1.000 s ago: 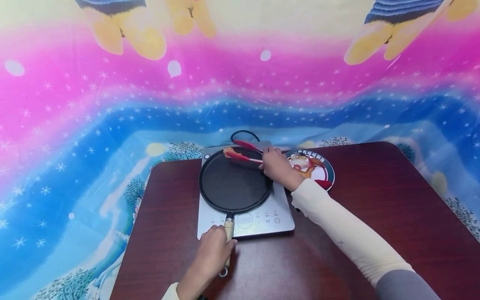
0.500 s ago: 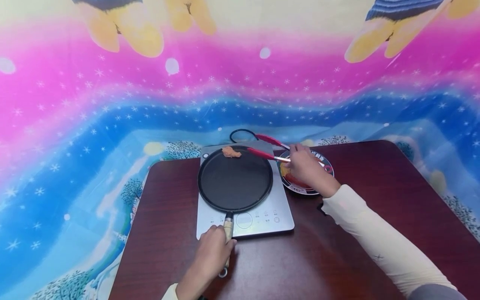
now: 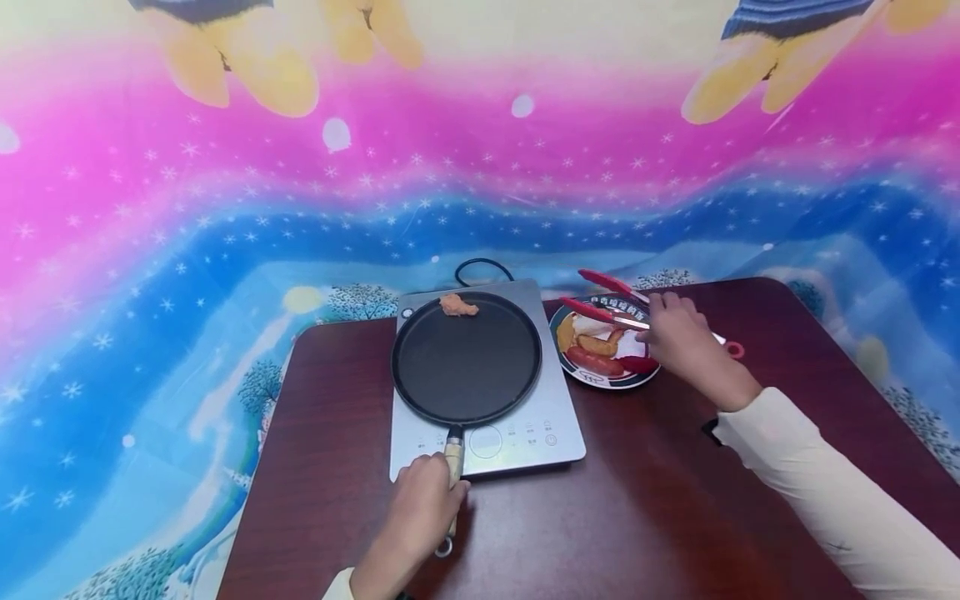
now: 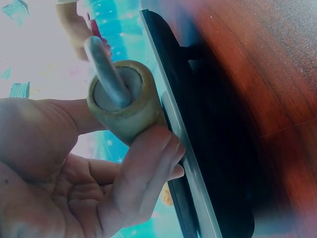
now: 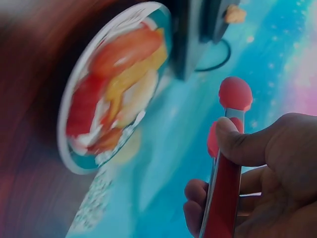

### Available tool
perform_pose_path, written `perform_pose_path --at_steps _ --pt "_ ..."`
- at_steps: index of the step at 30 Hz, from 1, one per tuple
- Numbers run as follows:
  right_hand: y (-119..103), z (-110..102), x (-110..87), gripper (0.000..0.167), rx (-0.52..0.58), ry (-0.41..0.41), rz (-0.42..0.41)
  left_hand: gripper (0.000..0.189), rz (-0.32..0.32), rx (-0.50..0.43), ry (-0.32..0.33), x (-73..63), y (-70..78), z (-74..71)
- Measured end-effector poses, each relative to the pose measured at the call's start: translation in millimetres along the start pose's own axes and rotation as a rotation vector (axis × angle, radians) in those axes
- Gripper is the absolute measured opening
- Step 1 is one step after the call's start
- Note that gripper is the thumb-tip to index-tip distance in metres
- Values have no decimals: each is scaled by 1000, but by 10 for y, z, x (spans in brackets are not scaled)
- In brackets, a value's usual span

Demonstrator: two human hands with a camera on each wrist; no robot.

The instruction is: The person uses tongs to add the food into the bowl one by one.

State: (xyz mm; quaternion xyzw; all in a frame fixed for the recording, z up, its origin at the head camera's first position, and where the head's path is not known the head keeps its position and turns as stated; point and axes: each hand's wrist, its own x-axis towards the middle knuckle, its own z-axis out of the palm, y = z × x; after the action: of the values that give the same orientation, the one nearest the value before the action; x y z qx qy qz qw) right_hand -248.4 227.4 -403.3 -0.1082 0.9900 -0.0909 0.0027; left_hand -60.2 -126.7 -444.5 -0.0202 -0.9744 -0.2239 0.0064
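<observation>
My left hand point(image 3: 426, 500) grips the wooden handle point(image 4: 133, 111) of a black frying pan point(image 3: 467, 362). At the pan's far edge lies a small browned piece of food point(image 3: 458, 306), which looks like fried chicken. My right hand point(image 3: 686, 342) holds red-tipped metal tongs point(image 5: 225, 188) over the plate, their tips spread apart with nothing between them. Under the tongs is a round patterned plate point(image 3: 611, 383) bearing several foods. Among these are a sausage point(image 3: 594, 362), a yellow-brown piece point(image 3: 597, 345) and a dark red piece point(image 3: 639, 365).
The pan sits on a silver induction cooker point(image 3: 558, 417) with a black cable point(image 3: 483, 261) looping behind it. Both cooker and plate stand on a dark red wooden table point(image 3: 337, 417). A colourful printed cloth point(image 3: 450, 167) hangs behind the table.
The tongs have let go of the browned piece, leaving it in the pan. My right hand has moved right with the tongs, from the pan to over the plate. The left hand keeps its grip.
</observation>
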Motion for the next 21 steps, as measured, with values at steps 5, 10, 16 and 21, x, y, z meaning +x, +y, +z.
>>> perform_pose_path --at_steps 5,10,16,21 --pt "264 50 -70 65 -27 -3 46 28 -14 -5 -21 2 -2 -12" --pt "457 120 -100 65 -44 -34 84 30 -11 -7 -21 7 0 -10" --pt "627 197 -120 67 -69 -68 103 29 2 -9 -21 0 4 -16" --pt "706 245 -135 65 -73 -52 93 29 14 -7 -15 2 2 -19"
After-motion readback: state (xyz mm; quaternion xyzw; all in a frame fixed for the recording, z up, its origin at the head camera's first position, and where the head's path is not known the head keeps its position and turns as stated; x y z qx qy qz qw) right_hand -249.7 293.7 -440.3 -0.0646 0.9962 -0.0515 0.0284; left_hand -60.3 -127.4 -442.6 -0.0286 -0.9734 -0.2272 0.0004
